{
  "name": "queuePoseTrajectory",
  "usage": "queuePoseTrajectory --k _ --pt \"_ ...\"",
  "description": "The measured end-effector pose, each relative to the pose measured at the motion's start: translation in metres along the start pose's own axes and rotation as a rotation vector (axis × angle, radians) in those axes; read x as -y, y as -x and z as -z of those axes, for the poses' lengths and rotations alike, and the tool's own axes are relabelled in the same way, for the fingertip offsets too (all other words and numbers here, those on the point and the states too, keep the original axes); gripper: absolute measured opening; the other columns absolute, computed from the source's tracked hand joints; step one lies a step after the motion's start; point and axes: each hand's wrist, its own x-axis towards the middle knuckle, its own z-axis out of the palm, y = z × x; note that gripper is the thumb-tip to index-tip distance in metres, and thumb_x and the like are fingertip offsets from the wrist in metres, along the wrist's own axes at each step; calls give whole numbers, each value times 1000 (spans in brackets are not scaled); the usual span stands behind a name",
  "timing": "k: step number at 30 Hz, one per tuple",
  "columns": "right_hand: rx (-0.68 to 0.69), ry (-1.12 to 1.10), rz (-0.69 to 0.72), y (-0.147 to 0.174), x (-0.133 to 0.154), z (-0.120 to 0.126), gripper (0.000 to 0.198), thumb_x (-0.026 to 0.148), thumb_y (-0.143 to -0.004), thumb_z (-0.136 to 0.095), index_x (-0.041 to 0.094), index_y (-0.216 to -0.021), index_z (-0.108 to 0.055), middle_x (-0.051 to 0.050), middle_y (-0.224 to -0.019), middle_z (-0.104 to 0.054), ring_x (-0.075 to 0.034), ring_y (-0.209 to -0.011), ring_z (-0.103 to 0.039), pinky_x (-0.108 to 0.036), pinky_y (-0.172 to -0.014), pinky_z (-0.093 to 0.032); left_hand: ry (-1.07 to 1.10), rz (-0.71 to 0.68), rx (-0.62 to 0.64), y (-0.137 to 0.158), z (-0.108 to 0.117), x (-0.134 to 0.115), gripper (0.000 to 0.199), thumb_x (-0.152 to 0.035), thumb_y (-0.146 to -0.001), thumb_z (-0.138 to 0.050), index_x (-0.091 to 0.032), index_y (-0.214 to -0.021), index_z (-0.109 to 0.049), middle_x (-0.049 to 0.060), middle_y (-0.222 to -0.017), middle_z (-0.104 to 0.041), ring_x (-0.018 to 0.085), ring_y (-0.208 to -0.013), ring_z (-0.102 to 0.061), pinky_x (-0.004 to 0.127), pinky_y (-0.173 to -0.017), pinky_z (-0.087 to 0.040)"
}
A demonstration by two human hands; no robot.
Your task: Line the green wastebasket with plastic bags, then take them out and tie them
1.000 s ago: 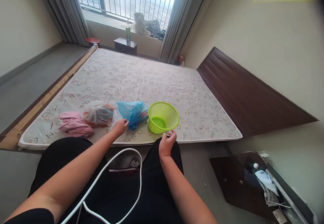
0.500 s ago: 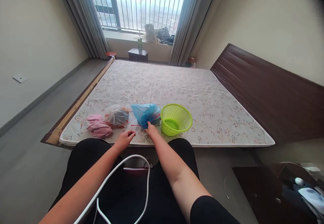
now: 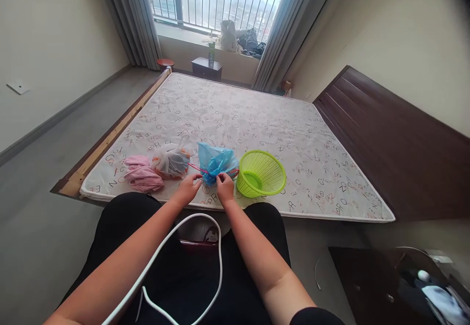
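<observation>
A blue plastic bag (image 3: 219, 160) lies bunched near the mattress's front edge. My right hand (image 3: 225, 188) has its thumb and fingers closed on the gathered front of the bag. To the left, my left hand (image 3: 190, 189) reaches the bag's lower left side with fingertips pinched together; what they hold is too small to make out. A thin red string (image 3: 194, 167) runs from the bag out to the left, just above the left fingertips. A green plastic basket (image 3: 260, 173) stands against the bag's right side. Left of the bag sits a clear plastic bag (image 3: 172, 161) with dark and orange contents.
A folded pink cloth (image 3: 144, 174) rests at the left on the letter-printed mattress (image 3: 238, 114). A white cable (image 3: 161, 246) loops across my lap. The dark wooden headboard (image 3: 389, 139) rises at the right, and a small nightstand (image 3: 206, 68) stands beyond the bed.
My left hand has moved right and up to the blue bag. My right hand stays on the bag's gathered part. The red string now slants up to the left. The view has tilted slightly.
</observation>
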Motion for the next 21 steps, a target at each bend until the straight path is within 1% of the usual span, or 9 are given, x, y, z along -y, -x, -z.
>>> queuePoseTrajectory --k 2,4,8,11,14,17,18,19,21 --pt "-73 -153 53 4 12 5 23 37 -97 -50 19 -97 -64 -9 -100 -73 -21 -92 -67 -32 -89 -52 17 3 -65 -3 -3 0 35 -31 -89 -62 -16 -118 -73 17 -127 -73 31 -122 -66 48 -111 -49" --pt "-112 -288 112 11 26 11 25 43 -96 -53 20 -97 -63 -7 -95 -71 -20 -88 -66 -31 -86 -53 69 4 -90 -5 -5 0 40 -34 -91 -61 -14 -124 -70 19 -131 -71 31 -124 -65 47 -112 -47" --pt "12 -318 198 24 48 26 24 44 -95 -56 22 -97 -63 -4 -93 -70 -19 -84 -64 -30 -79 -54 221 -78 -85 -2 -6 -6 49 -47 -96 -55 -14 -130 -67 18 -135 -69 31 -127 -63 44 -112 -47" --pt "65 -294 232 29 55 34 19 40 -95 -57 22 -95 -63 -3 -92 -69 -18 -82 -64 -29 -75 -54 238 -159 -102 6 -2 -16 56 -54 -91 -62 -15 -131 -67 16 -133 -70 30 -125 -64 42 -111 -47" --pt "32 -233 293 30 57 39 18 37 -96 -58 21 -97 -66 -5 -95 -68 -19 -87 -64 -31 -80 -55 218 -156 -109 13 4 -26 50 -55 -91 -62 -17 -121 -72 11 -118 -76 27 -110 -68 39 -105 -50" --pt "-70 -146 355 29 58 42 25 35 -96 -61 20 -115 -67 -10 -113 -68 -21 -100 -64 -34 -89 -55 235 -138 -46 13 9 -32 45 -57 -95 -54 -18 -105 -76 7 -100 -78 23 -93 -68 34 -91 -53" --pt "-76 -119 372 29 58 42 29 35 -95 -63 20 -120 -66 -11 -118 -68 -22 -105 -64 -36 -91 -55 238 -142 -20 13 10 -33 46 -57 -95 -53 -18 -101 -76 6 -97 -77 22 -90 -67 33 -88 -53" --pt "-54 -91 386 28 57 42 31 35 -94 -66 20 -121 -67 -12 -121 -68 -23 -108 -64 -37 -94 -55 236 -149 2 12 11 -33 46 -57 -95 -52 -18 -98 -76 6 -94 -77 22 -88 -67 32 -86 -53" --pt "39 -36 396 26 54 42 25 33 -94 -69 21 -116 -69 -11 -119 -72 -24 -109 -66 -39 -98 -54 217 -180 38 10 11 -33 44 -55 -95 -51 -18 -94 -76 5 -90 -77 21 -85 -66 32 -84 -52"
